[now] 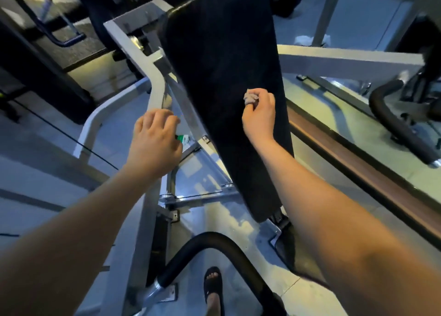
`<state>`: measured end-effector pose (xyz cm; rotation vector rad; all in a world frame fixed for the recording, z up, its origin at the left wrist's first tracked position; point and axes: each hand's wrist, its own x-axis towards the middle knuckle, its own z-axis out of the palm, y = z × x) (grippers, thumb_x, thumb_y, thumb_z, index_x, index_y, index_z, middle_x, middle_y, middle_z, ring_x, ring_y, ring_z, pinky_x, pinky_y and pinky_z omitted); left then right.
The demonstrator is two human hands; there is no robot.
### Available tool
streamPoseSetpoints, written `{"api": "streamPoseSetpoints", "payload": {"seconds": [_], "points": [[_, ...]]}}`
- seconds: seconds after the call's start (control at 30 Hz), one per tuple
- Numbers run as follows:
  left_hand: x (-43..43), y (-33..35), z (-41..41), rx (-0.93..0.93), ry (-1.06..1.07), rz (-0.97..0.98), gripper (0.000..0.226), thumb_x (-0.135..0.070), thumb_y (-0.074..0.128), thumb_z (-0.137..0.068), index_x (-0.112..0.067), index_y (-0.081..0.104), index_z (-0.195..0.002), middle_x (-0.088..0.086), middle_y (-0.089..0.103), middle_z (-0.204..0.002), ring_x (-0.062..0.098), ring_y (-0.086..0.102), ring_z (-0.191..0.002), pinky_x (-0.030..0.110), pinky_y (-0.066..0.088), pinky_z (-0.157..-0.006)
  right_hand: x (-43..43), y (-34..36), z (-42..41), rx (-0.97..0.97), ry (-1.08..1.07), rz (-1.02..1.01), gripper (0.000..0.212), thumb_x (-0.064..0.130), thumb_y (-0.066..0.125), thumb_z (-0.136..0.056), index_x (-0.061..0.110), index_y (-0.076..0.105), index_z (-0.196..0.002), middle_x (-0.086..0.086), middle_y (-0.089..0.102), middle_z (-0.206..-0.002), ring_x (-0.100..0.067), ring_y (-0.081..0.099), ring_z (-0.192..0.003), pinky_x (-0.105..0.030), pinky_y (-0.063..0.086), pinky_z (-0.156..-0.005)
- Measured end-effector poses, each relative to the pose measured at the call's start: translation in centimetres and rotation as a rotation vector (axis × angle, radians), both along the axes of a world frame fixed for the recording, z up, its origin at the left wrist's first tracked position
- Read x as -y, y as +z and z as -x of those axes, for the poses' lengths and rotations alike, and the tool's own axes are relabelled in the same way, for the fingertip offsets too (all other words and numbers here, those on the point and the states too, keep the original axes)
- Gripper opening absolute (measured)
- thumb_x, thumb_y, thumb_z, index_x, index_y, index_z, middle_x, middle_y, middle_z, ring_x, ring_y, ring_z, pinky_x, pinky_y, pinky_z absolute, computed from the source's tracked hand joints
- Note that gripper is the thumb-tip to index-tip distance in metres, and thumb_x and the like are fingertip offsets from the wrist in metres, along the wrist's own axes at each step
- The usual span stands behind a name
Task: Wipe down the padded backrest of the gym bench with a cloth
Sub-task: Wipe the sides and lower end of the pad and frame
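Note:
A long black padded backrest (pixel 222 60) runs from the top centre down toward the lower middle of the view, tilted. My right hand (pixel 259 115) rests on its right-hand side, about halfway down, shut on a small crumpled grey cloth (pixel 251 97) that touches the pad. My left hand (pixel 155 139) hovers beside the left edge of the backrest, over the frame, fingers curled around a small green-and-white object (pixel 183 138) that is mostly hidden.
Grey metal frame tubes (pixel 155 84) stand left of the pad, a crossbar (pixel 346 58) on the right. A black padded handle (pixel 214 241) curves at the bottom, above my sandalled foot (pixel 213 284). Another black grip (pixel 398 122) sits far right. Pale tiled floor lies below.

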<state>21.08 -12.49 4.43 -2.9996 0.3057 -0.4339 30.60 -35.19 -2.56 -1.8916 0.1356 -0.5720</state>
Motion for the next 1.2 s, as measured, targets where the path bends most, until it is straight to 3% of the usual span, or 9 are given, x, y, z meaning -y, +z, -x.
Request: {"api": "streamPoseSetpoints", "payload": {"seconds": [0.07, 0.2, 0.33, 0.47, 0.67, 0.87, 0.97, 1.07, 1.2], "points": [[-0.4, -0.5, 0.7, -0.023, 0.063, 0.074, 0.035, -0.019, 0.062, -0.086, -0.009, 0.058, -0.12, 0.011, 0.055, -0.128, 0.032, 0.04, -0.125, 0.049, 0.038, -0.101, -2.5, -1.2, 2.0, 0.026, 0.081, 0.031, 0.026, -0.001, 0.044, -0.086, 0.009, 0.062, -0.102, -0.008, 0.057, -0.111, -0.023, 0.057, -0.1, -0.042, 0.049, -0.095], [0.3, -0.6, 1.7, -0.072, 0.108, 0.294, 0.033, -0.015, 0.054, -0.09, -0.01, 0.056, -0.122, 0.009, 0.056, -0.122, 0.029, 0.046, -0.116, 0.045, 0.045, -0.095, -2.9, -2.3, 5.3, 0.065, 0.454, 0.247, 0.031, -0.003, 0.048, -0.084, 0.01, 0.068, -0.105, -0.006, 0.061, -0.108, -0.023, 0.059, -0.102, -0.043, 0.051, -0.093], [2.1, 0.6, 3.0, -0.16, 0.158, 0.671, 0.039, -0.012, 0.05, -0.097, -0.018, 0.046, -0.135, 0.0, 0.065, -0.102, 0.018, 0.061, -0.084, 0.04, 0.05, -0.072, -1.0, 4.3, 0.5, 0.227, 0.221, 0.182, 0.03, -0.001, 0.049, -0.086, 0.01, 0.068, -0.106, -0.005, 0.061, -0.11, -0.022, 0.061, -0.103, -0.04, 0.051, -0.095], [2.7, 0.8, 4.4, -0.203, 0.108, 0.668, 0.034, -0.012, 0.049, -0.095, -0.024, 0.044, -0.127, 0.006, 0.064, -0.072, 0.023, 0.059, -0.062, 0.05, 0.052, -0.06, -3.4, 7.3, -1.3, 0.261, 0.244, 0.189, 0.034, -0.005, 0.049, -0.081, 0.012, 0.068, -0.104, -0.003, 0.062, -0.11, -0.022, 0.06, -0.102, -0.03, 0.045, -0.097], [2.7, 1.5, 5.3, -0.194, 0.231, 0.787, 0.023, -0.015, 0.048, -0.096, -0.026, 0.051, -0.116, 0.007, 0.064, -0.067, 0.026, 0.06, -0.061, 0.05, 0.052, -0.061, -2.6, 1.1, 4.8, 0.074, 0.693, 0.559, 0.038, -0.007, 0.05, -0.081, 0.015, 0.067, -0.107, -0.001, 0.059, -0.108, -0.026, 0.053, -0.102, -0.032, 0.043, -0.089], [2.4, 3.1, 5.7, -0.194, 0.361, 0.792, 0.017, -0.022, 0.046, -0.099, -0.017, 0.062, -0.095, 0.005, 0.066, -0.074, 0.029, 0.064, -0.069, 0.045, 0.055, -0.063, -2.8, 12.8, -1.8, 0.354, 0.335, 0.391, 0.04, 0.0, 0.05, -0.08, 0.016, 0.067, -0.114, -0.005, 0.058, -0.115, -0.022, 0.055, -0.107, -0.027, 0.045, -0.095], [2.6, 3.5, 5.7, -0.175, 0.365, 0.798, 0.023, -0.021, 0.045, -0.099, -0.01, 0.063, -0.091, 0.008, 0.065, -0.075, 0.03, 0.062, -0.07, 0.045, 0.052, -0.061, -4.2, 14.3, -3.3, 0.29, 0.335, 0.425, 0.04, 0.0, 0.049, -0.08, 0.018, 0.067, -0.111, -0.003, 0.058, -0.115, -0.021, 0.054, -0.106, -0.027, 0.043, -0.092], [2.5, 3.6, 5.6, -0.164, 0.368, 0.836, 0.024, -0.02, 0.045, -0.097, -0.008, 0.063, -0.087, 0.008, 0.065, -0.074, 0.029, 0.061, -0.068, 0.039, 0.047, -0.055, -5.0, 9.6, -0.5, 0.264, 0.462, 0.54, 0.038, 0.007, 0.044, -0.076, 0.019, 0.065, -0.105, -0.003, 0.061, -0.108, -0.027, 0.056, -0.102, -0.034, 0.043, -0.091], [2.9, 4.3, 5.8, -0.172, 0.368, 0.898, 0.022, -0.02, 0.047, -0.097, -0.011, 0.063, -0.084, 0.004, 0.064, -0.069, 0.018, 0.054, -0.059, 0.029, 0.043, -0.054, -2.5, 2.9, 5.2, -0.083, 0.799, 0.807, 0.025, 0.004, 0.05, -0.087, 0.015, 0.068, -0.101, -0.006, 0.058, -0.107, -0.031, 0.058, -0.101, -0.044, 0.049, -0.088]]}}
